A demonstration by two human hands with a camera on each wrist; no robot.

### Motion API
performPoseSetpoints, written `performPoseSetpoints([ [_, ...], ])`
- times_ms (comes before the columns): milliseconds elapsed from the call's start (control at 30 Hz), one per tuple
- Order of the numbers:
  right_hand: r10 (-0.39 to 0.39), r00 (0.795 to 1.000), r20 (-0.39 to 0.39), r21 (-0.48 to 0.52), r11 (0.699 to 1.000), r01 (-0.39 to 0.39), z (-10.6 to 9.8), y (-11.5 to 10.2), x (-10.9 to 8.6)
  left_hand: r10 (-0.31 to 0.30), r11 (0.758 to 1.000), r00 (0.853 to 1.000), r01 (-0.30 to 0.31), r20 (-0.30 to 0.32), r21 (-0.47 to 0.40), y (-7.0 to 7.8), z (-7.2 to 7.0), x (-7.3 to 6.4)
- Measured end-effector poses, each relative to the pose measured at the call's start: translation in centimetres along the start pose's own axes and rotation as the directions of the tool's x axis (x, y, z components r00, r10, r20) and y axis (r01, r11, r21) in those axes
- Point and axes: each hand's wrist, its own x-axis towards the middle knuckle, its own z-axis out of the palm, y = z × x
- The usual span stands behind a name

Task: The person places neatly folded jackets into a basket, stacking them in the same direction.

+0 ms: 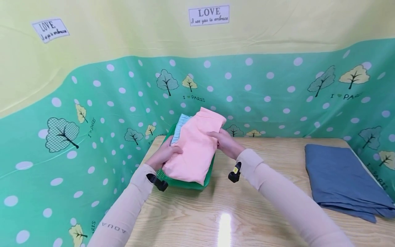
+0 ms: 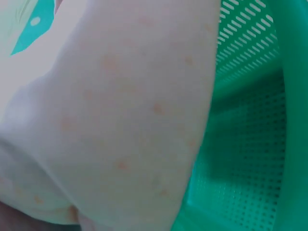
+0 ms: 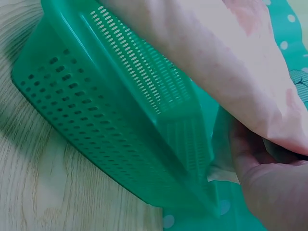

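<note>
A folded pink cloth (image 1: pixel 197 144) is held up by both hands over a green plastic basket (image 1: pixel 185 185). My left hand (image 1: pixel 163 154) grips its left side, the thumb lying on top. On the opposite edge, my right hand (image 1: pixel 226 142) pinches the cloth between the thumb and the fingers beneath. A light blue gathered piece of fabric (image 1: pixel 180 127) shows behind the pink cloth's upper left side. In the right wrist view the pink cloth (image 3: pixel 226 72) overlaps the slotted basket (image 3: pixel 110 110). Much of the basket's inside is hidden under the cloth.
The basket stands on a light wooden table (image 1: pixel 256 212), near its back left part. A folded dark blue cloth (image 1: pixel 342 178) lies at the table's right side. Close behind and to the left hangs a green and yellow printed curtain (image 1: pixel 265 85).
</note>
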Motion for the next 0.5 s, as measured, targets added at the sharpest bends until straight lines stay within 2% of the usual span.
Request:
performPoseSetpoints([
  [300,-0.01,1.0,0.004,-0.004,1.0,0.01,0.8,0.9,1.9,-0.015,1.0,1.0,0.015,-0.027,0.019,-1.3,-1.4,0.8],
  [500,0.038,0.999,-0.026,0.008,0.999,-0.038,1.1,1.6,2.6,-0.027,0.999,0.999,0.028,-0.04,0.028,-2.4,-1.5,1.5],
])
